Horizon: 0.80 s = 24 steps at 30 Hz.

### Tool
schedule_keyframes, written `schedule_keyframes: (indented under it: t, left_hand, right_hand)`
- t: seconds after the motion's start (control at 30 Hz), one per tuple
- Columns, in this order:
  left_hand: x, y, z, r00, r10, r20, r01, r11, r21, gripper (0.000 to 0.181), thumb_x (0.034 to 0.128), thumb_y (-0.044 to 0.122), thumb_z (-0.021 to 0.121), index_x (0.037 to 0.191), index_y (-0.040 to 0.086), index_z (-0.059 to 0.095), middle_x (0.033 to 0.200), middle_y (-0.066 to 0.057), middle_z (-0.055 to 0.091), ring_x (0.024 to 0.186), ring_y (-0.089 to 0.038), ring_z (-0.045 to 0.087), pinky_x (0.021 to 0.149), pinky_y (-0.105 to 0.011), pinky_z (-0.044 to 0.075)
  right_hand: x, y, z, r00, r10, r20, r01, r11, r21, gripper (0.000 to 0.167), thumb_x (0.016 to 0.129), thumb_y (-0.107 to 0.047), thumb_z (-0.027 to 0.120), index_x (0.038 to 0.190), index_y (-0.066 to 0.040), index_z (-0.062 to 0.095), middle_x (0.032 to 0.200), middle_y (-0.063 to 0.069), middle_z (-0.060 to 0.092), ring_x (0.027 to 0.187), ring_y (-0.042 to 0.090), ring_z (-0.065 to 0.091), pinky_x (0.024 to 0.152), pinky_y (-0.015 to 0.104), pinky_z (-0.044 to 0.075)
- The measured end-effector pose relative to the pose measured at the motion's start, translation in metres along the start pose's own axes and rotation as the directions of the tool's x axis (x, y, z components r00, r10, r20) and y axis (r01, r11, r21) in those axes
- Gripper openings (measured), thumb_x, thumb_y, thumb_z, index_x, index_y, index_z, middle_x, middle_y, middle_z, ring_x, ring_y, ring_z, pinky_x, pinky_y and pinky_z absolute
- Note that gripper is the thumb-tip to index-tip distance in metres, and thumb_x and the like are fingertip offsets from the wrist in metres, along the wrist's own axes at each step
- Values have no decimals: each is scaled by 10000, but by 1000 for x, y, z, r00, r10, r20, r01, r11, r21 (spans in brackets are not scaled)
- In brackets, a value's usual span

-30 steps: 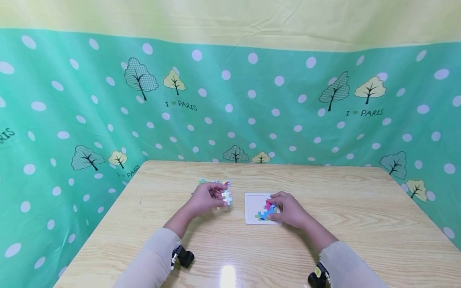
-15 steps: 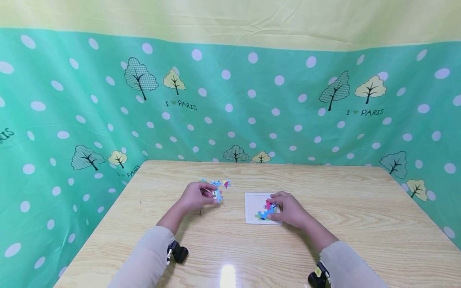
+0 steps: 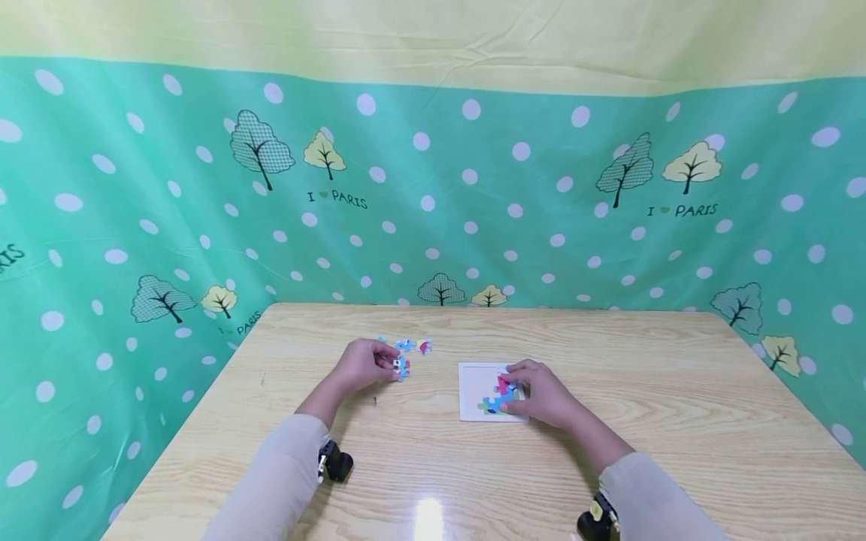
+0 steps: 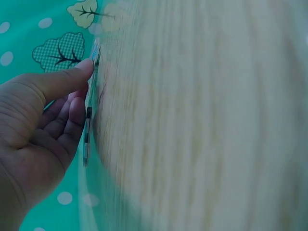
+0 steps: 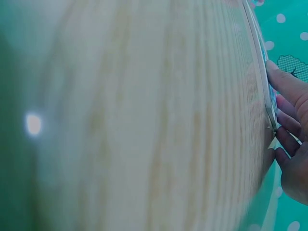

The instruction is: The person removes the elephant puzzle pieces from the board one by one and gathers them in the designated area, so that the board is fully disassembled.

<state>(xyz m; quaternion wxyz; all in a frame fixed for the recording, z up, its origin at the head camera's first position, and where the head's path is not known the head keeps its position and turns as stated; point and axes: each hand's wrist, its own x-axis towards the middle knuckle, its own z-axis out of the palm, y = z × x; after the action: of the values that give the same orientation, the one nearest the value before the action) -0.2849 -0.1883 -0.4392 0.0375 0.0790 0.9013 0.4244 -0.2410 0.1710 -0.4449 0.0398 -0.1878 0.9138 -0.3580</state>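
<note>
In the head view, my left hand (image 3: 361,366) is at the left of the table, its thumb and fingertips pinching a blue, white and red jigsaw piece (image 3: 402,368) by its left side. The left wrist view shows that piece almost edge-on, close to the wood, beside my left hand (image 4: 53,115). My right hand (image 3: 544,394) holds a white puzzle board (image 3: 472,383), its thumb and fingertips on joined blue, green and red jigsaw pieces (image 3: 492,406) at the board's right side. My right hand (image 5: 293,115) appears at the board's edge in the right wrist view.
Behind my left hand lie a blue jigsaw piece (image 3: 404,346) and a yellow-red one (image 3: 424,346). Part of a further piece shows by the fingers. The wooden table (image 3: 433,451) meets a green dotted cloth (image 3: 473,248) at the back.
My left hand has moved left with the jigsaw piece, away from the puzzle board, uncovering the pieces behind it. My right hand stays in place on the board.
</note>
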Motion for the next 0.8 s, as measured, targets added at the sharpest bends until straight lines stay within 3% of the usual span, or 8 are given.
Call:
schedule_keyframes:
  t: [0.33, 0.63, 0.8]
  left_hand:
    - [3, 0, -3, 999, 41, 20, -42, 997, 63, 338, 789, -13, 875, 1105, -30, 758, 819, 5, 706, 770, -122, 655, 761, -289, 582]
    - [0, 0, -7, 1000, -10, 15, 9, 1000, 16, 415, 798, 9, 875, 1184, -35, 731, 881, -21, 708, 829, -145, 659, 770, -277, 576]
    - [-3, 3, -10, 1000, 0, 2, 0, 1000, -25, 427, 806, 13, 868, 1207, -25, 726, 968, -49, 722, 876, -170, 660, 786, -298, 574]
  right_hand:
    - [-1, -2, -1, 1000, 2, 5, -2, 1000, 6, 512, 840, -178, 885, 1270, 33, 704, 1345, 176, 598, 1318, 453, 492, 1145, 588, 354]
    - [-1, -2, 0, 1000, 15, 3, -15, 1000, 8, 512, 840, -183, 886, 1272, 26, 706, 1346, 167, 598, 1321, 444, 494, 1143, 584, 360]
    - [0, -2, 0, 1000, 25, 3, -25, 1000, 2, 506, 843, -184, 884, 1275, 15, 710, 1351, 161, 597, 1325, 435, 492, 1143, 581, 363]
